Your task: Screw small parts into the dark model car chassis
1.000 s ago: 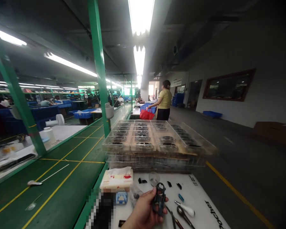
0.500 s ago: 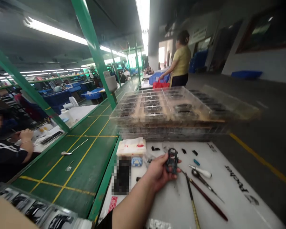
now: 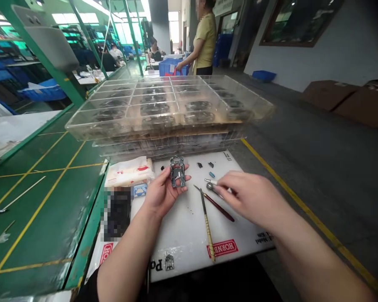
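Holding a pierced metal frame (image 3: 177, 172) in the half-open left hand (image 3: 164, 195) near the far edge of the white cutting board (image 3: 182, 247), bringing the narrowed right hand (image 3: 250, 193), grip unclear, to a small steel tool (image 3: 211, 186), clear plastic trays (image 3: 170, 105) remaining stacked and filled.

Evenly bright, soft shadows, edges bent by wide-angle distortion.
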`<state>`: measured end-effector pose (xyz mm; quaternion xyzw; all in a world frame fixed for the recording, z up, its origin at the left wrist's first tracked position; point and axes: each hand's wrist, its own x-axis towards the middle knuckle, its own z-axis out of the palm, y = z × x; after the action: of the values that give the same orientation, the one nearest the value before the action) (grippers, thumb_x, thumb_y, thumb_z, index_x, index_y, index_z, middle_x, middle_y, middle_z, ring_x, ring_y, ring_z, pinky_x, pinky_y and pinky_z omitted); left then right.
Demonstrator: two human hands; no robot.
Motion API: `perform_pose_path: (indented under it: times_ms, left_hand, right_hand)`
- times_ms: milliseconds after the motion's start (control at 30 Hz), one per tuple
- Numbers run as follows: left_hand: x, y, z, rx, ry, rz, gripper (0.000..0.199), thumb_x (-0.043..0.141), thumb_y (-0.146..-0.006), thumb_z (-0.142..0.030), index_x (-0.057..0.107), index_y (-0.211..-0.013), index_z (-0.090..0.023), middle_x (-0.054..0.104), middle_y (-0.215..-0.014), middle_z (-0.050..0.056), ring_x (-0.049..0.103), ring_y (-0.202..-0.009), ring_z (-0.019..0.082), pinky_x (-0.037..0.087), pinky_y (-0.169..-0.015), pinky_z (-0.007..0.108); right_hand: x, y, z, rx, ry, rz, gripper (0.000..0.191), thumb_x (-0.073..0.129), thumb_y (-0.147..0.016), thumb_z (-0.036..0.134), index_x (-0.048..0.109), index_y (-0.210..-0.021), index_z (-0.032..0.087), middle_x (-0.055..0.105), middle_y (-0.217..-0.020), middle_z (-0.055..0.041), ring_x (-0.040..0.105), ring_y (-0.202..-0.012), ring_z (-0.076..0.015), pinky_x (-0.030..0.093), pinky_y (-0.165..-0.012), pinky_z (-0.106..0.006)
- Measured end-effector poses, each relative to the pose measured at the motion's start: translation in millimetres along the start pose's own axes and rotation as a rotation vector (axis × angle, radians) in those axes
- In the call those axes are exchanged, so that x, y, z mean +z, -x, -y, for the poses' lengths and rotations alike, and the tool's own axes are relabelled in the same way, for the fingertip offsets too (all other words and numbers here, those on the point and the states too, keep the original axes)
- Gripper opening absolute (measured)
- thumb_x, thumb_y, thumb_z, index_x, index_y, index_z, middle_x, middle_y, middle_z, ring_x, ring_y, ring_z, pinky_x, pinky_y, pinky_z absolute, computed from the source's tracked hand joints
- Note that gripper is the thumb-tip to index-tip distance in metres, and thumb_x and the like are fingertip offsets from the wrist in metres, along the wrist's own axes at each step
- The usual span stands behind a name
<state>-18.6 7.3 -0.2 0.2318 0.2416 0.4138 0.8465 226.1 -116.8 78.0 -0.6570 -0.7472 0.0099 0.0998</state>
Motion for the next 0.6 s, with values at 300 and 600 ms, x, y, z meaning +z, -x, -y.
perform_pose_path:
  times_ms: [300, 600]
  left_hand:
    - [-1.4, 13.7, -25.1, 0.167, -0.031, 0.029, 0.013, 0.075, -0.116, -0.031, 0.08, -0.116, -0.019, 0.084, -0.145, 0.013, 0.089, -0.101, 0.025, 0.079, -0.073, 0.036]
    - [4.5, 15.5, -13.1, 0.122, -0.005, 0.04, 0.021, 0.082, -0.112, -0.039, 0.081, -0.118, -0.019, 0.082, -0.148, 0.014, 0.087, -0.107, 0.027, 0.078, -0.078, 0.038]
  right_hand:
    - [34.1, -33.7, 17.4, -0.094, 0.145, 0.461, 0.021, 0.066, -0.114, 0.02, 0.087, -0.112, 0.02, 0.088, -0.114, -0.0079, 0.086, -0.105, -0.0317, 0.057, -0.081, -0.04]
    - [69.3, -16.3, -14.3, -0.167, 0.134, 0.259, 0.014, 0.074, -0.108, 0.021, 0.082, -0.097, 0.024, 0.084, -0.091, -0.0033, 0.086, -0.079, -0.0299, 0.055, -0.062, -0.042]
